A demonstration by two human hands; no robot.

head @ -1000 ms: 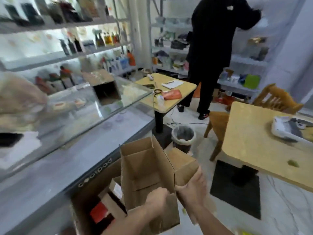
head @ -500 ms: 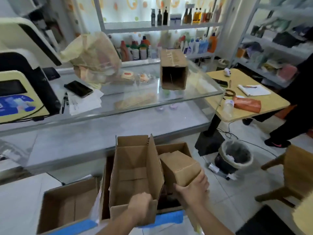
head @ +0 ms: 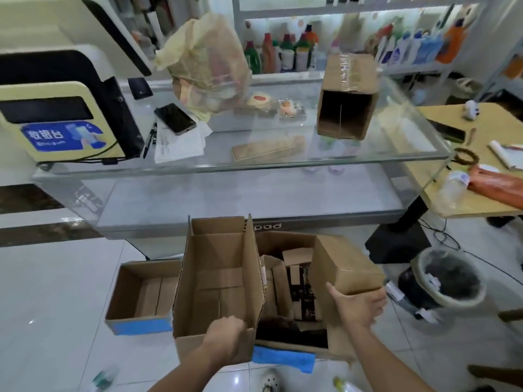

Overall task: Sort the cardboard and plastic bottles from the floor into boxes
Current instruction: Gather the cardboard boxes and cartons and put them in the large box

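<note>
the left hand (head: 225,339) grips the near edge of a tall open carton (head: 218,281), plain brown and empty; the right hand (head: 358,305) holds a small closed box (head: 343,263) over the floor box (head: 285,349) edged with blue tape.

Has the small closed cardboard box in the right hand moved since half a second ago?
Cannot tell. The camera turned; the small closed cardboard box sits over the right side of the blue-taped floor box, as before, held by the right hand.
</note>
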